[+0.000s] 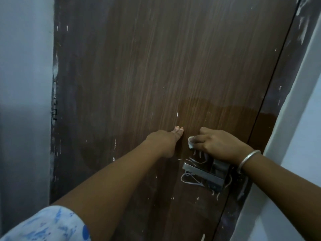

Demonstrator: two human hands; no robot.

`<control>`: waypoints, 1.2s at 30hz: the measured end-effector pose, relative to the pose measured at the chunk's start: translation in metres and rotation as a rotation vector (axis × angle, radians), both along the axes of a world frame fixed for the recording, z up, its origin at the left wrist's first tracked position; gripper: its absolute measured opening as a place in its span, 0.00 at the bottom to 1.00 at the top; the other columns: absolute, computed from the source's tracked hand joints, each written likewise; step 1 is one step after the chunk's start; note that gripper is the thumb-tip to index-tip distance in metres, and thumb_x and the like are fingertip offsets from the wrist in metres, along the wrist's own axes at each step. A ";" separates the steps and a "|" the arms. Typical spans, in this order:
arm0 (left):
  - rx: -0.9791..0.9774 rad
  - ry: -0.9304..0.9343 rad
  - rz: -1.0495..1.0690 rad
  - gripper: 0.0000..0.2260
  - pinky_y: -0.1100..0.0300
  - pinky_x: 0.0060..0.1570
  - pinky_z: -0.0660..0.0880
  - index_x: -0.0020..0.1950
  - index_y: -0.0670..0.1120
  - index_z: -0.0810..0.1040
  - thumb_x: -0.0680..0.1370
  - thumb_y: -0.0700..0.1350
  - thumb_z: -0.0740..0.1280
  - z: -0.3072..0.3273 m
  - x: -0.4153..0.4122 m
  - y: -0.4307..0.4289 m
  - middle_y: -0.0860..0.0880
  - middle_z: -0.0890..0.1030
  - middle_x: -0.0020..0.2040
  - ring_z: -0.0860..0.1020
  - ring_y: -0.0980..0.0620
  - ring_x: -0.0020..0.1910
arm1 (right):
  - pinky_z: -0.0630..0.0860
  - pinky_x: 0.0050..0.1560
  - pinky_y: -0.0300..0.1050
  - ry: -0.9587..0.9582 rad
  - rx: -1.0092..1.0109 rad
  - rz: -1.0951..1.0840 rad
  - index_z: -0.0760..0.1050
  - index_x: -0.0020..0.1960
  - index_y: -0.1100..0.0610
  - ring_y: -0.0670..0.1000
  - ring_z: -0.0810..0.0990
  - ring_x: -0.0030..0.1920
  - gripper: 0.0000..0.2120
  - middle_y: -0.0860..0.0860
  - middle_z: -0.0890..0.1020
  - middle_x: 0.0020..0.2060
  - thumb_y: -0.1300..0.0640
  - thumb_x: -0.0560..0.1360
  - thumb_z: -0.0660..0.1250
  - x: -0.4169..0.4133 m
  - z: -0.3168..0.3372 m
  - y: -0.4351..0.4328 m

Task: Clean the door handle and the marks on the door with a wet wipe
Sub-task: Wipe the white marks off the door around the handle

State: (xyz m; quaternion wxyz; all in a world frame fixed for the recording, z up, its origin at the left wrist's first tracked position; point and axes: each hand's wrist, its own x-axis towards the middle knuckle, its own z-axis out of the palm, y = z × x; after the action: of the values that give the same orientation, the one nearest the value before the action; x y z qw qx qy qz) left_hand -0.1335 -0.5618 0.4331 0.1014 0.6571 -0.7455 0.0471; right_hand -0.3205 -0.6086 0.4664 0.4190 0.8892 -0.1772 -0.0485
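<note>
Right at the bottom left of the frame, a white sleeve (43, 225) splashed with blue, and from it a bare forearm runs up towards the middle. On the other side a silver bangle (248, 158) sits on the wrist at centre right.

The left hand (165, 141) is released, fingers straight, tips flat against the wood just left of centre (a brace against the door swinging, I'd say). The right hand (218, 145), close beside it, has its fingers curled round the wet wipe (191, 142), a small white wad pressed to the panel.

Just under that hand, the door handle (203, 173), a square steel lever with white squiggles (187, 180) looped around it (paint or shreds of wipe, I cannot tell).

That wipe looks limp, light and slippery, and it could tear on the lever's hard edges, so keep it bunched under the fingertips. The lever is rigid but may turn under pressure, so it is best wrapped along the bar.

Beyond, the brown door (156, 58) fills the frame. A darker damp patch (225, 110) shows at centre right, while white flecks (177, 114) dot the middle and the upper left corner. Pale wall (295, 136) closes the right.
</note>
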 end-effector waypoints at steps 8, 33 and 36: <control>0.054 0.005 -0.017 0.39 0.47 0.63 0.69 0.75 0.54 0.39 0.76 0.36 0.61 0.002 0.002 -0.002 0.54 0.41 0.77 0.63 0.43 0.69 | 0.65 0.46 0.37 -0.035 0.085 -0.048 0.74 0.58 0.53 0.47 0.71 0.53 0.11 0.49 0.76 0.53 0.58 0.77 0.60 -0.008 -0.002 0.001; -0.136 -0.101 0.032 0.36 0.46 0.72 0.50 0.76 0.48 0.38 0.77 0.39 0.59 -0.024 -0.005 -0.013 0.49 0.43 0.78 0.47 0.42 0.76 | 0.65 0.44 0.44 -0.103 -0.049 -0.156 0.76 0.48 0.52 0.49 0.70 0.45 0.07 0.50 0.77 0.45 0.55 0.77 0.59 -0.003 -0.015 0.014; -0.170 -0.135 0.034 0.35 0.47 0.73 0.48 0.76 0.46 0.38 0.78 0.40 0.58 -0.029 -0.007 -0.013 0.47 0.43 0.78 0.46 0.42 0.76 | 0.62 0.42 0.43 -0.121 -0.058 -0.190 0.77 0.48 0.52 0.49 0.70 0.45 0.07 0.49 0.77 0.45 0.55 0.76 0.60 -0.003 -0.016 0.014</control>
State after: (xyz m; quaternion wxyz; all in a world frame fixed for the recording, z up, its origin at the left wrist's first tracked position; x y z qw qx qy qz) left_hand -0.1407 -0.5749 0.4044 0.1052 0.6541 -0.7326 0.1560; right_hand -0.3233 -0.5946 0.4506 0.4265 0.8573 -0.2869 -0.0292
